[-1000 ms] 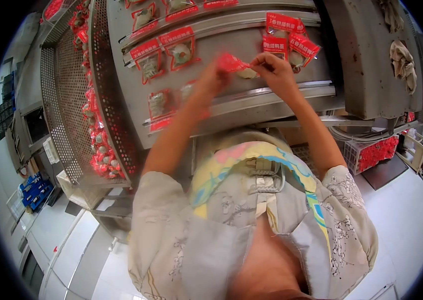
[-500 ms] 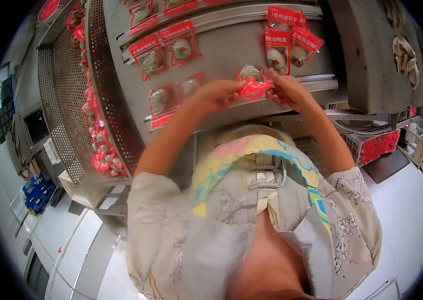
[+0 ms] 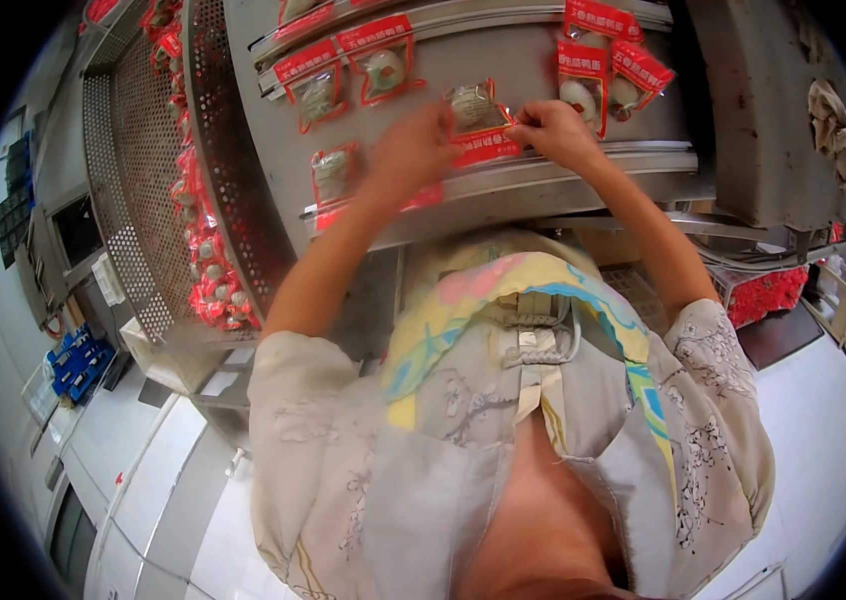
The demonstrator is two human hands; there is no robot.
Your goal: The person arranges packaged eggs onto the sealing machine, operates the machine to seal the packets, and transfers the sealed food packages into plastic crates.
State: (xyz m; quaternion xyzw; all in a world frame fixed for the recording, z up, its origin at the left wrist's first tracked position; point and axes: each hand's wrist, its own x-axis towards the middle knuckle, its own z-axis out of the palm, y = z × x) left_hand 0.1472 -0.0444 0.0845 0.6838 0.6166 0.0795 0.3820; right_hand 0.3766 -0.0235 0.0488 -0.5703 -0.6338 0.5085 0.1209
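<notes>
A vacuum-style egg packet [image 3: 488, 145] with a red label lies on the metal work surface [image 3: 488, 55], its egg end pointing away from me. My right hand [image 3: 558, 135] pinches the packet's right corner with thumb and forefinger. My left hand [image 3: 413, 150] is smeared by motion at the packet's left side; its fingers and any contact cannot be made out. Left of that hand lies another egg packet [image 3: 333, 172], with red film partly hidden under my forearm. Several more lie above, among them one egg packet [image 3: 383, 70]. Past my right hand is a cluster including an egg packet [image 3: 581, 95].
A perforated metal bin [image 3: 138, 190] on the left holds many red egg packets [image 3: 208, 255]. Metal rails [image 3: 633, 158] cross the work surface. A metal housing [image 3: 783, 120] with a cloth [image 3: 831, 130] stands right. Below it sits a crate of red packets [image 3: 768, 295].
The egg packet has moved from both hands at the front edge up onto the surface and lies flatter. My left hand has shifted up and left; my right hand has moved slightly up.
</notes>
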